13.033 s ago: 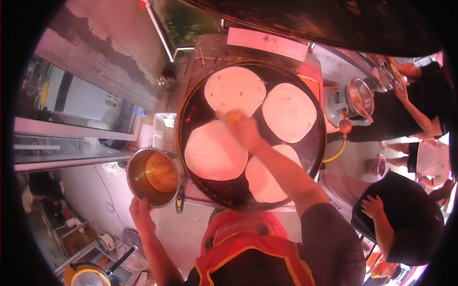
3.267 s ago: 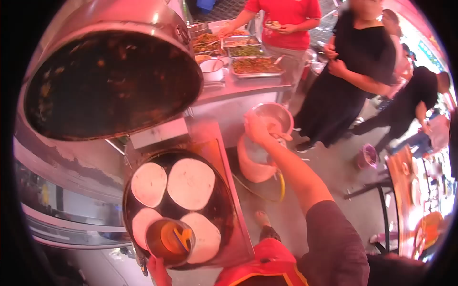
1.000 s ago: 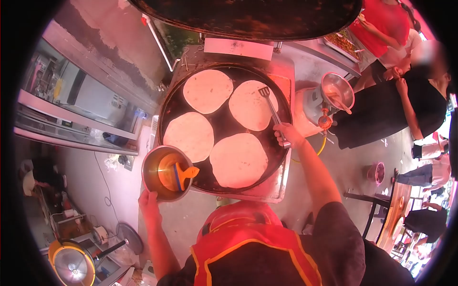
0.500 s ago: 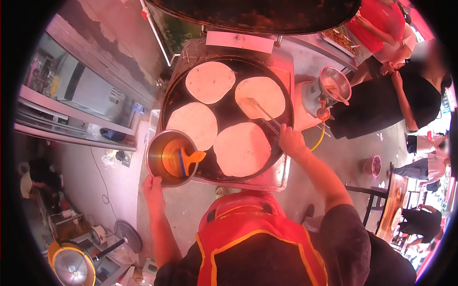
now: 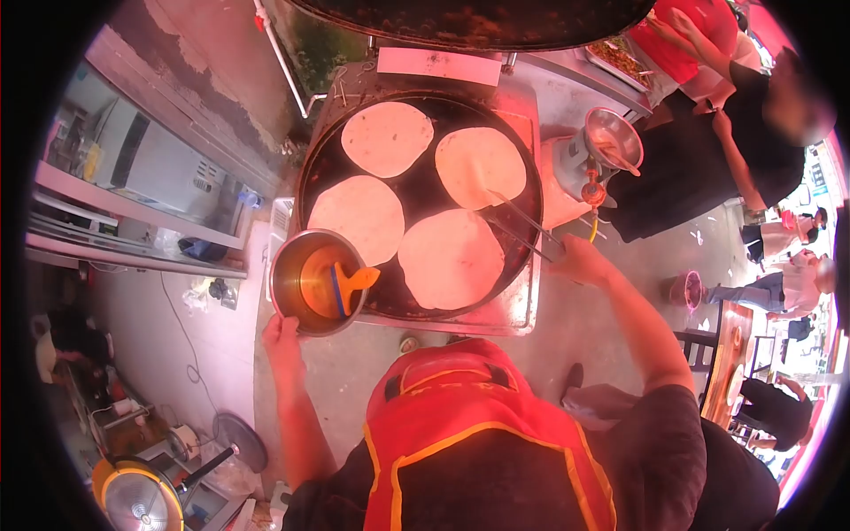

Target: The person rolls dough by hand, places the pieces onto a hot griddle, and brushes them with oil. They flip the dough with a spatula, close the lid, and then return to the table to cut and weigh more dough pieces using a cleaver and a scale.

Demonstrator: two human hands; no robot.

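Observation:
My left hand (image 5: 285, 341) is closed on the rim of a metal pot (image 5: 282, 274), left of the round griddle's near edge. Orange-yellow liquid lies in it, and a brush with an orange handle and a blue band (image 5: 341, 290) leans inside. My right hand (image 5: 580, 261) grips a pair of metal tongs (image 5: 531, 243). Their tips reach the lower edge of the upper-right flatbread (image 5: 478, 164); I cannot tell whether they pinch it. Three more pale flatbreads lie on the dark griddle (image 5: 421, 190): upper left (image 5: 387, 137), left (image 5: 357, 219) and lower right (image 5: 450, 257).
A raised dark lid (image 5: 478, 22) overhangs the griddle's far side. On the right are a metal bowl (image 5: 613, 140), a yellow hose (image 5: 594, 228) and a person in dark clothing (image 5: 673, 168). A floor fan (image 5: 140, 500) stands at lower left, and a wooden table (image 5: 730, 363) at right.
My right hand and the tongs have drawn back to the right and toward me, from the upper-right flatbread's middle to its lower edge. The pot stays in my left hand, nearly unmoved.

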